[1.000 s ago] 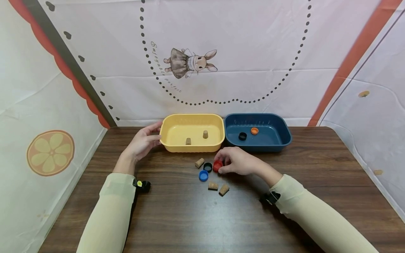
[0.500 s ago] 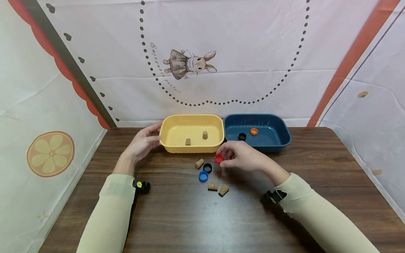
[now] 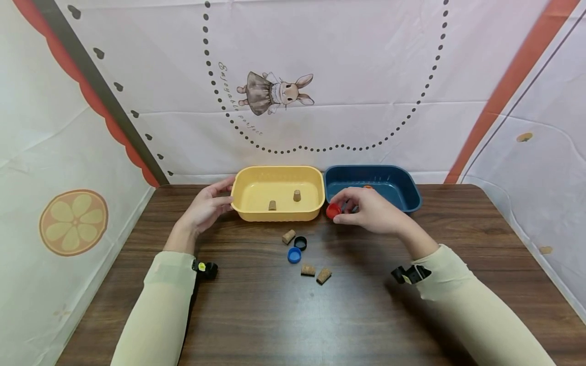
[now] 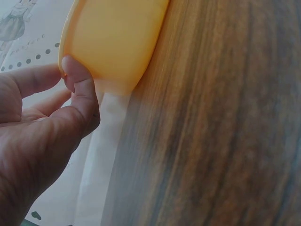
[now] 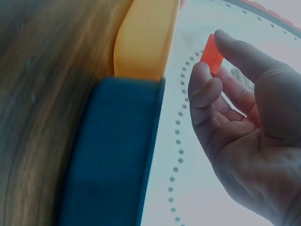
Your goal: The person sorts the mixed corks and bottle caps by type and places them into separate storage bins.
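My right hand (image 3: pixel 373 209) pinches a red bottle cap (image 3: pixel 333 211) between thumb and fingertips, at the front-left corner of the blue tray (image 3: pixel 414 201). In the right wrist view the red cap stands on edge, raised above the blue tray's rim. At the left end of the yellow tray (image 3: pixel 247 192), my left hand (image 3: pixel 201 209) holds the rim with thumb and fingers. Two corks (image 3: pixel 297 195) are inside the yellow tray. An orange cap (image 3: pixel 368 187) shows partly in the blue tray; my right hand hides the rest there.
On the wooden table (image 3: pixel 274 315) in front of the trays lie a black cap (image 3: pixel 300 243), a blue cap (image 3: pixel 294 255) and three corks (image 3: pixel 308 270). A printed cloth (image 3: pixel 366 76) hangs behind the trays.
My right hand has lifted the red cap from beside the black cap and carried it back and right to the blue tray. My left hand stays at the yellow tray.
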{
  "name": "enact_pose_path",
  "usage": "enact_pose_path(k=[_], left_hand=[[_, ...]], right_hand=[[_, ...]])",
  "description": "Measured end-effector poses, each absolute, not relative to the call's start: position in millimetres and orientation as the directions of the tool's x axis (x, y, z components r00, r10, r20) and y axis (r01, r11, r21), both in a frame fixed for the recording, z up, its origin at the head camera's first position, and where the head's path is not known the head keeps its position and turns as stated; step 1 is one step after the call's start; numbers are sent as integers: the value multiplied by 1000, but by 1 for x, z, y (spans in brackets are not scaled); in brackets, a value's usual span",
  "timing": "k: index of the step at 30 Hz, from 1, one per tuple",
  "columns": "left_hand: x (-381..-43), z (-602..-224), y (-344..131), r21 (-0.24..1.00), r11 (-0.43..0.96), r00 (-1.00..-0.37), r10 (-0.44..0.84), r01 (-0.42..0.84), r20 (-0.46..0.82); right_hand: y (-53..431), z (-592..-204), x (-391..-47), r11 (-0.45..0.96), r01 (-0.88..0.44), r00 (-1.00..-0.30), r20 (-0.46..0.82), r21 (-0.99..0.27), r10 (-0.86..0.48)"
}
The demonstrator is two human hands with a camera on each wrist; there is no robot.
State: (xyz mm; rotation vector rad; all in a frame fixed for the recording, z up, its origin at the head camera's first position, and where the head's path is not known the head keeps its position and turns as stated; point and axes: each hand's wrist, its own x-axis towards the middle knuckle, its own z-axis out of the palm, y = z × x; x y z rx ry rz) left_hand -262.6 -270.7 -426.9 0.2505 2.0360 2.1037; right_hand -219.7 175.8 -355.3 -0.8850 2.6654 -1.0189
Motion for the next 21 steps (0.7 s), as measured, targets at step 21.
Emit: enact_pose_path(k=[21], left_hand=[[-263,-427,-270,999,-31,-966,256,-37,-28]], right_hand=[[222,-346,-243,649,-419,-873,86,-635,-480]])
